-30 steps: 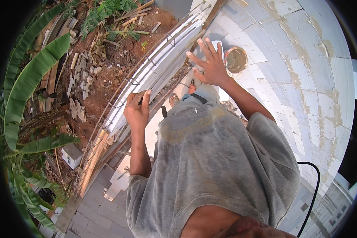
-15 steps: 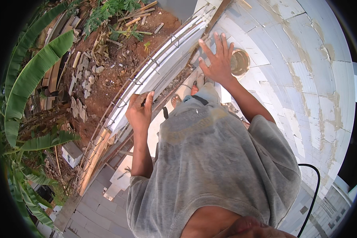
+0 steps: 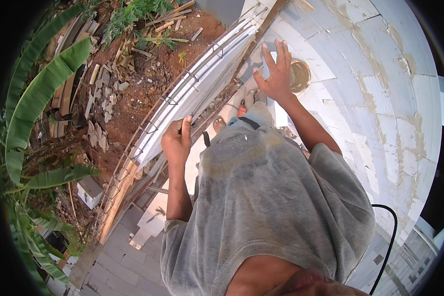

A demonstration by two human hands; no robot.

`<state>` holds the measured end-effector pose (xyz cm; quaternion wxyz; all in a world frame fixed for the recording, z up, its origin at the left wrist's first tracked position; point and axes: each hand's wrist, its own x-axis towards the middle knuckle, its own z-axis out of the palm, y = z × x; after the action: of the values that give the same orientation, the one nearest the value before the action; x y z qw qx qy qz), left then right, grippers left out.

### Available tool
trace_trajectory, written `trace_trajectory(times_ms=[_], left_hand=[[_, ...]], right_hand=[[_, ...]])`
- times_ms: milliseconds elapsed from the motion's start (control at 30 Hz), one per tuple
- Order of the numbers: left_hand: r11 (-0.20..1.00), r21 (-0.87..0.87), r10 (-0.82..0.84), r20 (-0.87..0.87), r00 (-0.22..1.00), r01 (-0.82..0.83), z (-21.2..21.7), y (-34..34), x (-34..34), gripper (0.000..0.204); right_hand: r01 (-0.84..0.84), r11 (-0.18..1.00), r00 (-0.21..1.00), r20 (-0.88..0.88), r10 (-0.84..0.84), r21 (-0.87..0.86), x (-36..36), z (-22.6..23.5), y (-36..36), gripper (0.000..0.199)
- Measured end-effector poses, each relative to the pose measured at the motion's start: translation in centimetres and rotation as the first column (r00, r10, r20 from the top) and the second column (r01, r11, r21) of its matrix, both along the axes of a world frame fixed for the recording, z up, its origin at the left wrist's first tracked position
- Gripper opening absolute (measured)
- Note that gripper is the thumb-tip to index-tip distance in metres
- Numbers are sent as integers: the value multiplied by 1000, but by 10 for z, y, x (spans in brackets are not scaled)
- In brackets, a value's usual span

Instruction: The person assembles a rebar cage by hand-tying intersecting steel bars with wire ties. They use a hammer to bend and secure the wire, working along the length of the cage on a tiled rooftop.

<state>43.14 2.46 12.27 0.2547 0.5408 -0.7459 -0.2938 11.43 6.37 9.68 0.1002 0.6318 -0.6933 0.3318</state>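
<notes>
My right hand (image 3: 277, 76) is raised with its fingers stretched out and nothing in them. Just to its right stands a round bucket (image 3: 301, 78) with grey-brown wet mortar inside, partly hidden behind the hand. My left hand (image 3: 176, 140) is curled, the thumb pointing up; whatever may lie between its fingers is hidden. It is nearest to a long white panel (image 3: 182, 108) and the thin steel rebar frame (image 3: 158, 114) running along that panel. Whether it touches either one, I cannot tell.
A curved-looking wall of pale blocks with mortar joints (image 3: 365, 93) rises at the right. Left of the rebar, brown soil (image 3: 148, 74) holds scattered wood and rubble, with banana leaves (image 3: 49, 93) beyond. A wooden board (image 3: 117, 202) lies lower left. A black cable (image 3: 393, 237) hangs lower right.
My right hand has shifted slightly right and down, its fingers closer together. My left hand has moved a little to the right, thumb still up.
</notes>
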Motion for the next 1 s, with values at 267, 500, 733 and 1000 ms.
trace_trajectory(times_ms=[267,500,733,1000], left_hand=[[992,127,3,-49,999,3,7,2,-5,40],[992,124,20,-54,998,-13,5,5,-5,44],[920,383,4,-223,975,84,9,6,-2,35],[880,456,-26,-240,970,136,16,9,-8,28]], right_hand=[[81,991,979,-194,-59,110,-15,22,-23,69],[-343,926,898,-235,372,155,26,9,9,64],[15,999,999,-51,-13,32,-8,14,-7,65],[-183,977,947,-249,205,108,29,0,21,71]])
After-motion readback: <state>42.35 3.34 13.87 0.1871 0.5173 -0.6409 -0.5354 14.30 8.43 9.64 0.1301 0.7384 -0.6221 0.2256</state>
